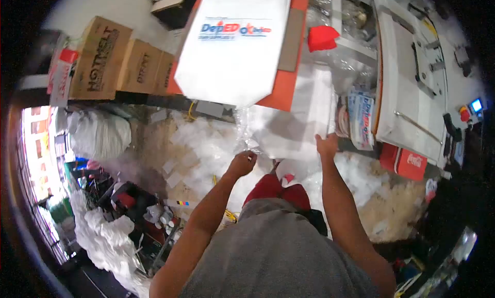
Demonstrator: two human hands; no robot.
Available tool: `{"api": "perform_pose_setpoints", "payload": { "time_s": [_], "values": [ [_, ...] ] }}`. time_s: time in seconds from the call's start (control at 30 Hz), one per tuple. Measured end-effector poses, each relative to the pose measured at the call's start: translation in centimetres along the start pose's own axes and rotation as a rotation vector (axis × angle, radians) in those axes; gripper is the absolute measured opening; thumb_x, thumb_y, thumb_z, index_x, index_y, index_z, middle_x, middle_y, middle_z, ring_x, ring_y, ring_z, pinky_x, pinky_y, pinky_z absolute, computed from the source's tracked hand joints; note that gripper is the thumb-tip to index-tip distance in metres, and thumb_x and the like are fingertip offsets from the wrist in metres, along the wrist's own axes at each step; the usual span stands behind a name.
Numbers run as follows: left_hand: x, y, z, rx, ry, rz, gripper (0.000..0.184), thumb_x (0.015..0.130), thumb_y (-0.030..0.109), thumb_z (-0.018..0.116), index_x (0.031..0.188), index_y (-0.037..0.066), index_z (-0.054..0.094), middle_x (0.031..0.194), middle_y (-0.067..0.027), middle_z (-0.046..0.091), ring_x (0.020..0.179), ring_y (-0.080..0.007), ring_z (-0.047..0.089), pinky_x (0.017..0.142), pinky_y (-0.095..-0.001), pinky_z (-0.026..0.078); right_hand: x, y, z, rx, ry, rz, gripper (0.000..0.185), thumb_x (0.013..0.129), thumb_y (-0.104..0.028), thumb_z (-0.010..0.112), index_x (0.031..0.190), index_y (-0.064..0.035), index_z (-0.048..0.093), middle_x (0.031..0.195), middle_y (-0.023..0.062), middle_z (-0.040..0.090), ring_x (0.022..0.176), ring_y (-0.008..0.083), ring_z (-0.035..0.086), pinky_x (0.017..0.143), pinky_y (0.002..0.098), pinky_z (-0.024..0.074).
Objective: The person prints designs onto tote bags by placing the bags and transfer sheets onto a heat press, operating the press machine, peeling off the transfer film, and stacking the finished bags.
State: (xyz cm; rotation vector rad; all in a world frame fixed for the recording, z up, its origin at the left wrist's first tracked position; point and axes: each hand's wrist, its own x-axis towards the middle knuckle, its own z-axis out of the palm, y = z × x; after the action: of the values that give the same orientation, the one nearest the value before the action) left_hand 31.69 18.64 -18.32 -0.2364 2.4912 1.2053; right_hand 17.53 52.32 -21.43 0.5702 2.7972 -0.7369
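Note:
My left hand [242, 164] is closed at the near left corner of a stack of white sheets or bags, its fingers on a clear plastic wrapper [246, 135]. At the near right corner, my right hand [326, 145] grips the edge of the white stack [294, 130], thumb on top. Beyond the stack, a white bag printed with DepED lettering [234, 50] lies flat over an orange board [289, 86]. The far part of the stack is hidden under that board.
Hotmelt cardboard boxes [100, 58] stand at the left. A red cloth piece [323, 38] and a printed bundle [361, 117] lie to the right, beside a large white machine [407, 81]. A red Coca-Cola crate [403, 162] sits below it. White scraps [198, 143] cover the floor.

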Motion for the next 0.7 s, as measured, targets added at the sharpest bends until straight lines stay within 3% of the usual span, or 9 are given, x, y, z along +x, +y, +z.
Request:
{"api": "perform_pose_setpoints", "payload": {
  "time_s": [0.17, 0.2, 0.3, 0.43, 0.5, 0.57, 0.7],
  "values": [
    [-0.2, 0.0, -1.0, -0.039, 0.143, 0.0, 0.022, 0.088, 0.022, 0.063, 0.097, 0.002, 0.068, 0.092, -0.018, 0.071, 0.086, -0.0319, 0.07, 0.078, -0.0415, 0.055, -1.8, -1.8, -0.1, -0.091, 0.129, -0.011, 0.069, 0.065, -0.038, 0.084, 0.107, 0.007, 0.053, 0.108, 0.0245, 0.061, 0.103, 0.0415, 0.059, 0.092, 0.0468, 0.048],
    [-1.1, 0.1, -0.6, 0.012, 0.101, -0.076, 0.019, 0.09, 0.019, 0.065, 0.099, 0.002, 0.067, 0.095, -0.0159, 0.072, 0.08, -0.0269, 0.072, 0.075, -0.038, 0.057, -1.8, -1.4, 0.3, -0.074, 0.109, 0.039, 0.07, 0.065, -0.038, 0.085, 0.108, 0.0066, 0.052, 0.109, 0.0247, 0.06, 0.104, 0.042, 0.058, 0.093, 0.0471, 0.0475],
    [-5.2, -1.0, 1.0, -0.002, 0.0, -0.074, 0.025, 0.09, 0.022, 0.063, 0.104, 0.001, 0.067, 0.099, -0.0152, 0.072, 0.082, -0.0267, 0.072, 0.077, -0.0371, 0.057, -2.4, -1.8, 0.7, -0.132, 0.058, 0.122, 0.074, 0.069, -0.037, 0.084, 0.115, 0.0049, 0.045, 0.112, 0.0233, 0.057, 0.104, 0.0397, 0.06, 0.093, 0.0469, 0.051],
    [-11.8, -3.7, 3.0, 0.04, -0.05, -0.158, 0.03, 0.088, 0.027, 0.065, 0.106, 0.003, 0.068, 0.1, -0.0147, 0.073, 0.084, -0.0275, 0.072, 0.079, -0.0396, 0.057, -3.2, -2.2, 0.7, -0.112, 0.143, 0.086, 0.062, 0.072, -0.031, 0.08, 0.113, 0.001, 0.047, 0.112, 0.0213, 0.058, 0.104, 0.0404, 0.059, 0.091, 0.0487, 0.0505],
    [-14.5, -3.4, 3.1, -0.014, -0.018, -0.242, 0.026, 0.086, 0.025, 0.066, 0.099, 0.003, 0.068, 0.097, -0.0153, 0.072, 0.091, -0.0298, 0.07, 0.085, -0.0396, 0.055, -3.4, -2.3, 1.0, -0.094, 0.181, 0.097, 0.056, 0.072, -0.028, 0.079, 0.111, 0.0, 0.05, 0.112, 0.0208, 0.06, 0.104, 0.0416, 0.058, 0.091, 0.0488, 0.0488],
    [-16.5, -3.1, 2.9, -0.041, -0.002, -0.242, 0.026, 0.086, 0.025, 0.067, 0.1, 0.003, 0.068, 0.098, -0.0162, 0.072, 0.088, -0.0297, 0.071, 0.083, -0.0394, 0.056, -3.0, -1.5, 2.0, -0.17, 0.339, 0.018, 0.046, 0.072, -0.024, 0.076, 0.106, -0.0018, 0.053, 0.104, 0.0188, 0.062, 0.096, 0.0392, 0.061, 0.088, 0.0466, 0.0503],
    [-17.6, -5.0, 3.8, -0.053, 0.02, -0.245, 0.025, 0.085, 0.024, 0.067, 0.099, 0.003, 0.068, 0.097, -0.0157, 0.072, 0.087, -0.0292, 0.071, 0.081, -0.0395, 0.057, -1.6, -0.6, 0.6, 0.132, 0.219, 0.037, 0.026, 0.074, -0.019, 0.073, 0.093, -0.0042, 0.062, 0.098, 0.0176, 0.067, 0.092, 0.0354, 0.067, 0.08, 0.0454, 0.0534]
  ]
}}
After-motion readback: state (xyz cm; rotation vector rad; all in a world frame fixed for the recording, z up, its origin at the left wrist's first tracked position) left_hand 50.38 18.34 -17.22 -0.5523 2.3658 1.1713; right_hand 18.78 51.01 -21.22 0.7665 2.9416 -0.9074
